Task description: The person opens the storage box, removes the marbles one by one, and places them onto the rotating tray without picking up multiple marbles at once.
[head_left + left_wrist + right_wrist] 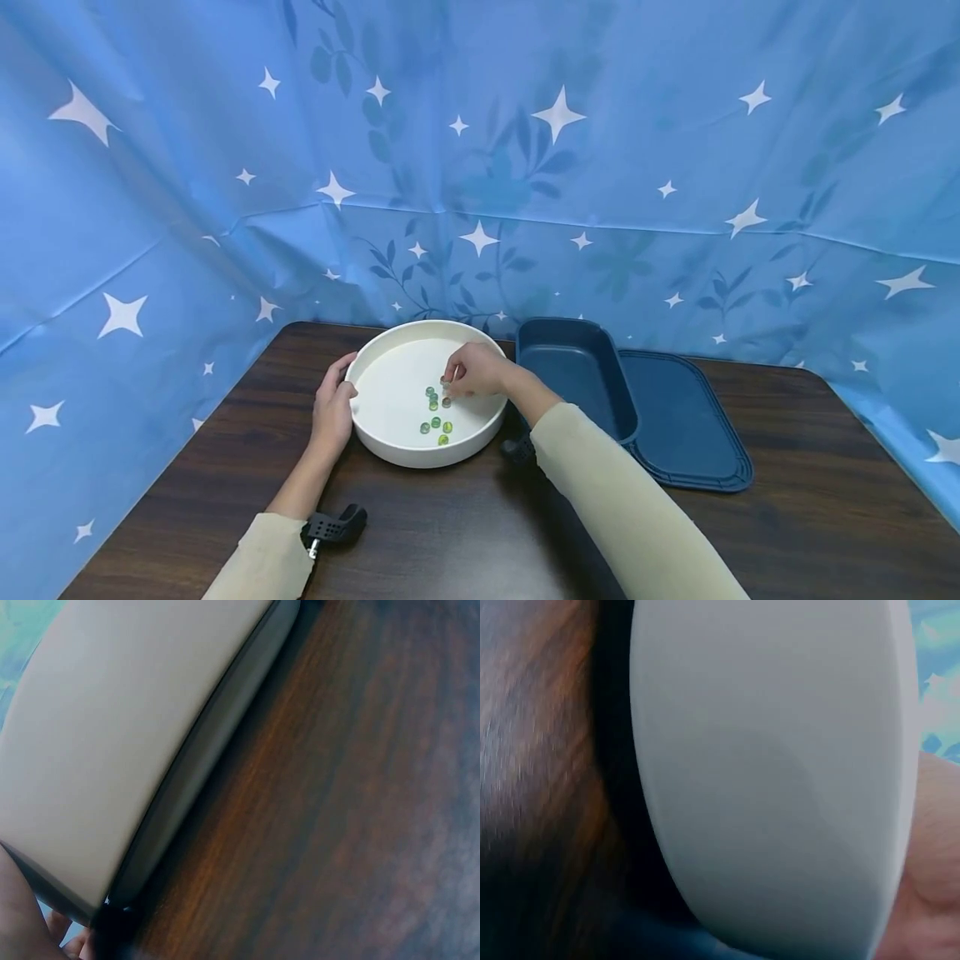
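A round white tray (390, 367) with a raised rim sits on the dark wooden table. Several small glass marbles (436, 422), green, yellowish and brownish, lie on its floor. My left hand (332, 408) grips the tray's left side, thumb at the rim and fingers along the outer wall. Reaching over the right rim, my right hand (480, 371) has its fingers bent down and pinches a marble by the brownish ones (446, 402); the fingers partly hide it. The tray's outer wall (780, 750) fills most of the right wrist view, and the left wrist view also shows this wall (112, 750).
Right of the tray stands a deep dark blue rectangular container (573, 367), partly behind my right forearm. A flat dark blue lid (690, 425) lies beyond it. A blue curtain with white stars (480, 167) hangs behind the table (420, 525).
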A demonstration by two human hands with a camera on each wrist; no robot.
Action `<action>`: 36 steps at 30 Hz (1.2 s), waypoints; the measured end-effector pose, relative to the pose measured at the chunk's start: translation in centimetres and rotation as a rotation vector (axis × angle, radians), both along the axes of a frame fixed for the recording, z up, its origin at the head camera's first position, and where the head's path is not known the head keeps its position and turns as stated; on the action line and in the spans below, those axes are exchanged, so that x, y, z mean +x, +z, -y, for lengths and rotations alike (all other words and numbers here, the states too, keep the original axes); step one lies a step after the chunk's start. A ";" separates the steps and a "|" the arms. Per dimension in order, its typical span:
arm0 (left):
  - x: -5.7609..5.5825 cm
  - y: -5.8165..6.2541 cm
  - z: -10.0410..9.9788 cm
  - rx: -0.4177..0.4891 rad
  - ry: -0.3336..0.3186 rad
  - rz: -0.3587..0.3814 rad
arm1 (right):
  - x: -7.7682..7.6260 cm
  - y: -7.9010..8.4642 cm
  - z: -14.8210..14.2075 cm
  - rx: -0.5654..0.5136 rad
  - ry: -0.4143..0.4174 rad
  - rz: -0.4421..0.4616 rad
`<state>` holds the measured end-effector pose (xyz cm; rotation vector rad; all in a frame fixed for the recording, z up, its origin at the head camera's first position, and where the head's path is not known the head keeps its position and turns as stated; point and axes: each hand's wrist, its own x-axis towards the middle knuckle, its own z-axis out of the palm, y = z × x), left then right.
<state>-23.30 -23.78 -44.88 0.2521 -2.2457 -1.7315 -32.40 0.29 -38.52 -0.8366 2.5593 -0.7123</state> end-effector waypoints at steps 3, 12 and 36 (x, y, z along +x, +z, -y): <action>0.0 0.0 0.0 0.005 -0.001 -0.002 | 0.2 0.0 0.2 0.020 0.009 0.011; -0.1 0.0 -0.2 -0.002 -0.009 -0.003 | 0.4 -0.1 0.0 0.031 -0.030 0.046; -0.5 -0.1 0.0 -0.005 -0.023 0.014 | 4.9 4.6 -14.4 -0.096 -0.122 -0.247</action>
